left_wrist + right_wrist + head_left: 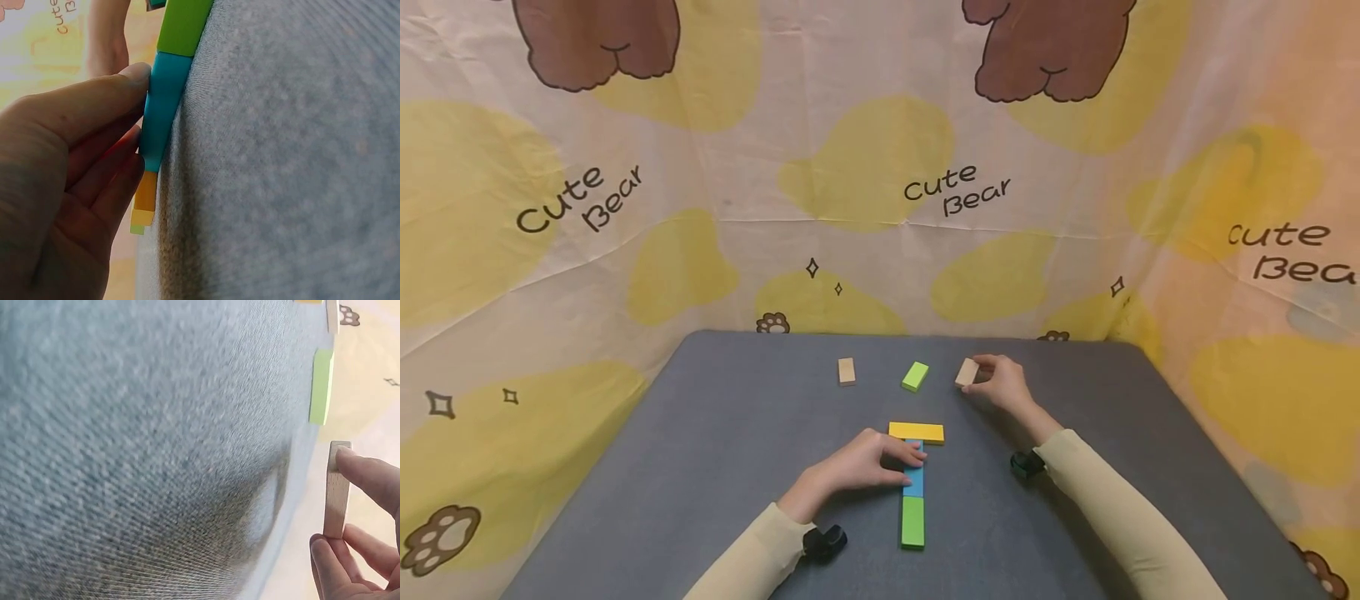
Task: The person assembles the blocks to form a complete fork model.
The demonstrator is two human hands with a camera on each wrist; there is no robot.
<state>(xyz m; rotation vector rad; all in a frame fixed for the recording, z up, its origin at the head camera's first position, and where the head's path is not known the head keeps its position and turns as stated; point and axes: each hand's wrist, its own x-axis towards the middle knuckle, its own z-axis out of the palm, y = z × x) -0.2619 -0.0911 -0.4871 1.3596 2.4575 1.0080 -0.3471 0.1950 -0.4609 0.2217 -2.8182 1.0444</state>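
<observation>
My left hand (pixel 865 462) touches the top of a blue block (pixel 914 483) with its thumb and fingertips; the fingers bend slightly and partly hide the block. In the left wrist view the thumb and fingertips lie along one face of that blue block (pixel 165 106). A green block (pixel 913 523) meets its near end, and a yellow block (pixel 916 432) lies crosswise at its far end. At the back right my right hand (pixel 1006 385) pinches a plain wooden block (pixel 967 373). Its thumb is at one end and fingers at the other of the wooden block (pixel 337 494).
A light green block (pixel 915 376) lies slanted on the grey table (pixel 737 433), left of the right hand. Farther left is another plain wooden block (pixel 846 372). Behind the table hangs a bear-print cloth (pixel 865 167), which also covers both sides.
</observation>
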